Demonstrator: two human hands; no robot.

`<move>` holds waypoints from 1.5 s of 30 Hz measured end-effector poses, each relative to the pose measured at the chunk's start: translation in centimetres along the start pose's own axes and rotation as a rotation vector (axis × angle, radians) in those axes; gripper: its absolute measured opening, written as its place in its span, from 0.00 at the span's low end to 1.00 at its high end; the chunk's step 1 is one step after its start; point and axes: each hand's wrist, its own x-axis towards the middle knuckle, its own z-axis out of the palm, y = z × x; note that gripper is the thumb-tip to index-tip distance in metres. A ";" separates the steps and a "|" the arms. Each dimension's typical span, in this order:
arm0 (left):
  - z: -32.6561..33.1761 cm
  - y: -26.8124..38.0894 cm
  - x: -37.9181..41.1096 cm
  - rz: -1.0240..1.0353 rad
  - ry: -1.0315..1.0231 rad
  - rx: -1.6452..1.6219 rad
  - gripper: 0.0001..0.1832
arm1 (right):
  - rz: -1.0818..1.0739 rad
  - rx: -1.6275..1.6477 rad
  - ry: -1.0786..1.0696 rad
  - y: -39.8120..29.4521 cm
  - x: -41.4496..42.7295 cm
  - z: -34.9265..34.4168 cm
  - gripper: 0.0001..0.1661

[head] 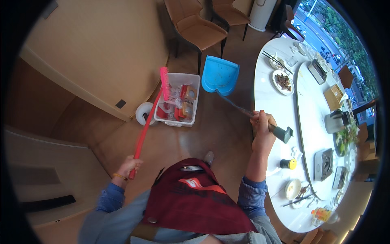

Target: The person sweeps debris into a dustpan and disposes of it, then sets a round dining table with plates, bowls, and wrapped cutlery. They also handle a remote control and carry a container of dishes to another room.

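Note:
My left hand [128,167] grips the lower end of the red handle of a broom [142,137]. Its pink bristle head [164,83] is raised and overlaps the left side of a white plastic tub [197,96] in the view. My right hand [262,129] is closed around the handle of a blue long-handled dustpan [221,71], near its grey-green end grip [283,134]. Small debris specks the pan, which lies between the tub and the table; I cannot tell whether it touches the floor. Boxes and clear plastic items fill the tub.
A round white table [268,97] with used dishes, chopsticks and a kettle [335,122] stands to the right. Brown chairs [201,30] are ahead along the wall [100,61]. A small white bin [141,111] sits left of the tub. A doorway [70,116] opens at left.

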 end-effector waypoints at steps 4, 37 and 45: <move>5.2 -1.3 -0.7 0.049 0.075 -0.086 0.04 | -0.087 -0.066 -0.086 0.9 1.4 -1.1 0.15; -1.5 -2.4 -3.6 0.239 0.338 -0.103 0.05 | 0.047 -0.267 -0.839 12.1 17.1 33.4 0.16; -10.2 5.5 -3.0 0.110 0.277 0.032 0.06 | 0.060 -0.550 -1.005 13.0 24.1 44.3 0.17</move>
